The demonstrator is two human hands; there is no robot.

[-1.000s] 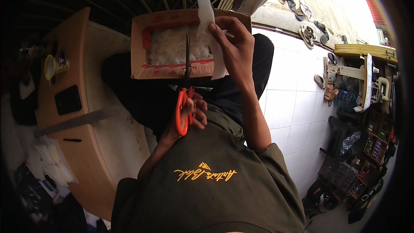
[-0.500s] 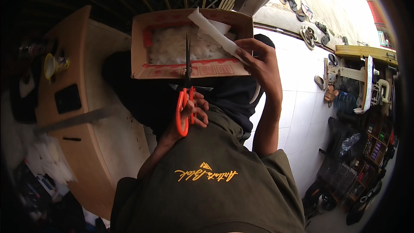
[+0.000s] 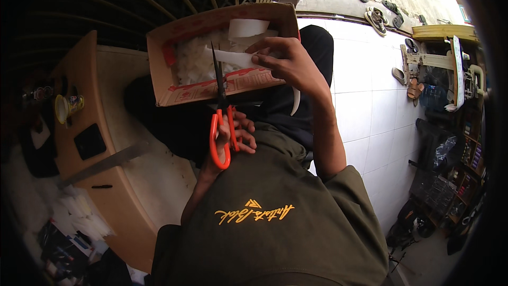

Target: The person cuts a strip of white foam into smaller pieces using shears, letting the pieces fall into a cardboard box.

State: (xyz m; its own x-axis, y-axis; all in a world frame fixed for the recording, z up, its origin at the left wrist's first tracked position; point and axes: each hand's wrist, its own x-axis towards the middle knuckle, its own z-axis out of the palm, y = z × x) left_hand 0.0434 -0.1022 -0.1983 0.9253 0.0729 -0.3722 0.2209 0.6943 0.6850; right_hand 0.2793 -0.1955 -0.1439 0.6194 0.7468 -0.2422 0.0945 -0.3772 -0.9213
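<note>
In my left hand [image 3: 242, 131] is a pair of scissors with red handles [image 3: 214, 136]. My fingers are through and around the handles, and the dark blades point up over the near wall of the box. My right hand [image 3: 296, 66] pinches a thin white strip [image 3: 230, 56] between thumb and fingers. The strip's free end lies just behind the blade tips; whether they touch I cannot tell. Below both hands' work is a cardboard box [image 3: 154, 74] with red print, tilted on my lap. Small white cut pieces [image 3: 190, 58] fill it, with a wider curled white piece [image 3: 248, 28] on top.
On the left stands a wooden table [image 3: 79, 111] with a yellow cup [image 3: 69, 109] and a dark phone-like slab [image 3: 90, 142]. Metal grille bars rise behind the box. White floor tiles [image 3: 365, 106] lie right, with shoes [image 3: 377, 20] beyond and a cluttered rack [image 3: 460, 180] near the edge.
My right hand has moved left and turned, bringing the strip from a steep slant to nearly level near the blades. The box looks more tilted, and the view has shifted. The scissors stay held.
</note>
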